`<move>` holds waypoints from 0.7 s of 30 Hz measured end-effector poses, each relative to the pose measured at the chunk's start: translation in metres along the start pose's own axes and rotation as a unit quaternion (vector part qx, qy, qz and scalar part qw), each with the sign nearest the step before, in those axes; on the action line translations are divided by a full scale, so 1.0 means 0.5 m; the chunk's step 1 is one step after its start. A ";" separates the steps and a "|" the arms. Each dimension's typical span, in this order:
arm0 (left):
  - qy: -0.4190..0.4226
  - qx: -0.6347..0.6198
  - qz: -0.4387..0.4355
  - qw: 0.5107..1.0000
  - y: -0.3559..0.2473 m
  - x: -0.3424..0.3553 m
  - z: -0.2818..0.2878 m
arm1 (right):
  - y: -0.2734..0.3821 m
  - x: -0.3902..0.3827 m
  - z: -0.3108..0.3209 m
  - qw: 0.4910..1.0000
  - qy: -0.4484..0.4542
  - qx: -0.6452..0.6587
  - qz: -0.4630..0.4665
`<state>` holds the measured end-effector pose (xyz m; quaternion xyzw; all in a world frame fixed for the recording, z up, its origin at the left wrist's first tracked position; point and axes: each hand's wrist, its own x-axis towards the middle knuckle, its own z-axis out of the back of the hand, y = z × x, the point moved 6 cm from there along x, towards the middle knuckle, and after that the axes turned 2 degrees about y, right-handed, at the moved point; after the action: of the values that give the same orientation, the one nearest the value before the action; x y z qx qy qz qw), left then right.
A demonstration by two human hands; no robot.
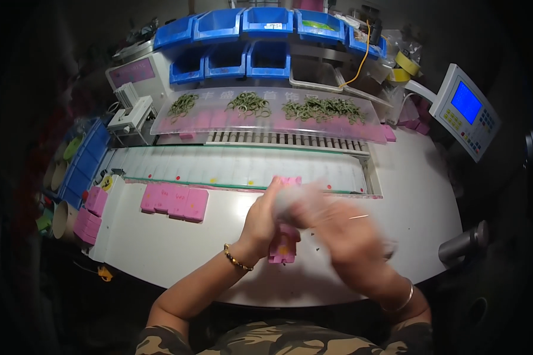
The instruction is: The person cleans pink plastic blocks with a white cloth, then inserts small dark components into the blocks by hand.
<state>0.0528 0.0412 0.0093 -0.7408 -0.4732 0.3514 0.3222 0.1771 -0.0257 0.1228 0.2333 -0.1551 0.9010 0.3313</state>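
Note:
My left hand grips an upright-lying pink block, long and narrow, at the middle near part of the white desk. My right hand is blurred by motion over the block's right side, its fingers around a pale, smeared object that I cannot make out, close to my left thumb. Beyond my hands runs a long white track with green edges and coloured dots. More pink blocks lie in a row to the left of my left hand.
A clear tray holds piles of green rings. Blue bins stand behind. A white machine is at back left, more pink blocks at left, a keypad screen and a metal cylinder at right.

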 end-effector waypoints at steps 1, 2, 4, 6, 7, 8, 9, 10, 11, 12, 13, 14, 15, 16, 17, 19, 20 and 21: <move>-0.027 0.015 -0.012 0.999 0.000 0.013 0.003 | 0.010 -0.009 -0.056 0.999 0.049 0.010 -0.021; -0.025 0.061 0.010 0.998 0.014 0.000 0.012 | 0.001 -0.023 -0.066 0.996 0.084 0.032 -0.015; -0.033 0.106 0.026 0.993 0.020 -0.017 0.026 | -0.018 -0.025 -0.060 0.991 0.106 0.087 -0.010; -0.038 0.053 0.020 0.998 0.011 -0.029 0.025 | -0.036 -0.004 -0.025 0.995 0.038 0.081 -0.032; -0.037 0.038 0.013 0.999 -0.005 -0.032 0.025 | -0.043 0.013 0.001 0.996 -0.012 0.074 -0.037; -0.046 0.009 0.013 0.999 -0.007 -0.029 0.032 | -0.042 0.026 0.038 0.995 -0.044 0.069 -0.052; -0.055 -0.019 0.011 0.998 -0.008 -0.025 0.043 | -0.045 0.032 0.059 0.988 -0.129 0.067 -0.058; -0.032 -0.029 0.019 0.999 -0.004 -0.025 0.057 | -0.041 0.036 0.079 0.978 -0.181 0.071 -0.082; -0.036 -0.029 0.015 0.999 -0.005 -0.028 0.063 | -0.033 0.038 0.092 0.964 -0.232 0.075 -0.106; -0.048 0.005 0.010 0.999 -0.014 -0.036 0.055 | -0.014 0.040 0.072 0.972 -0.221 0.016 -0.074; -0.059 0.042 0.003 0.997 -0.027 -0.047 0.046 | 0.017 0.046 0.041 0.994 -0.112 -0.011 -0.003; -0.023 0.002 -0.024 0.999 -0.042 -0.047 0.035 | 0.042 0.035 -0.012 0.999 -0.052 0.003 0.007; 0.016 -0.038 -0.050 0.998 -0.055 -0.046 0.023 | 0.059 0.024 -0.054 1.000 0.009 0.014 0.016; 0.019 -0.057 -0.042 0.997 -0.027 -0.034 0.034 | 0.045 0.024 -0.062 0.997 0.054 0.043 0.020; 0.023 -0.076 -0.033 0.996 0.007 -0.024 0.048 | 0.028 0.021 -0.066 0.992 0.100 0.072 0.023; 0.002 -0.020 -0.064 0.998 0.000 -0.040 0.051 | 0.008 0.032 -0.038 0.994 0.065 0.090 0.001; -0.037 -0.012 -0.066 0.997 -0.023 -0.056 0.050 | 0.003 0.042 -0.010 0.996 0.010 0.093 -0.014; -0.071 -0.006 -0.072 0.995 -0.042 -0.064 0.052 | -0.004 0.049 0.022 0.995 -0.047 0.089 -0.027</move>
<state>0.0118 0.0226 0.0189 -0.6796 -0.5492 0.3764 0.3079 0.1654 -0.0162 0.1454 0.3077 -0.0831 0.8902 0.3257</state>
